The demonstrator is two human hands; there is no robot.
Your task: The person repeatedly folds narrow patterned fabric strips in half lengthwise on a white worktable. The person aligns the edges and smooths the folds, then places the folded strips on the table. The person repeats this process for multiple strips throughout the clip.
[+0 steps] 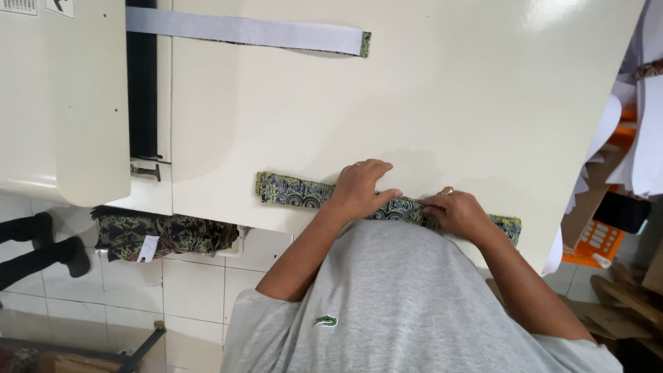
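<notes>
Left hand (360, 185) lies flat on a patterned fabric strip (293, 190), fingers together and pressing it onto the cream worktable (414, 97) near its front edge. Right hand (456, 213), wearing a ring, pinches the same strip further along, fingers closed on the cloth. A grey-backed strip (242, 30) lies well apart, across the table.

My left hand (360, 188) pressed flat on long narrow strip of dark patterned fabric (297, 191) near front edge of cream table (449, 90). My right hand (457, 213) pinching same strip. Grey-backed strip (242, 30) lying well apart. Folded patterned cloth (166, 233) below table edge.
</notes>
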